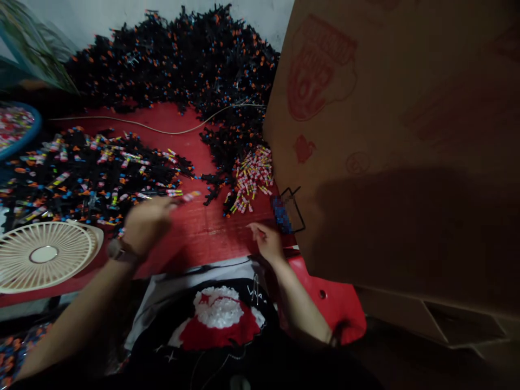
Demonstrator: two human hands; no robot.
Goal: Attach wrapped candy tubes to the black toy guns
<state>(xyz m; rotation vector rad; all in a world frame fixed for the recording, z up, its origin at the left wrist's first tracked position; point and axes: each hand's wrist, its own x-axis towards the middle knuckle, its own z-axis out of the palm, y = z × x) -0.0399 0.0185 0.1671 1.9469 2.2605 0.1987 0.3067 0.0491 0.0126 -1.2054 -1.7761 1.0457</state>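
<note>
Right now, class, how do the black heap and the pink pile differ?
The black heap is larger than the pink pile. The heap shows orange and blue bits; the pile shows yellow ends. The heap reaches the wall; the pile sits near the right hand. Both are jumbled.

Left hand (147, 222) blurred, blue basin (36, 123) cut off

Heaped black pieces (182, 59) and a cardboard carton (385, 130) suggest a workshop.
</note>
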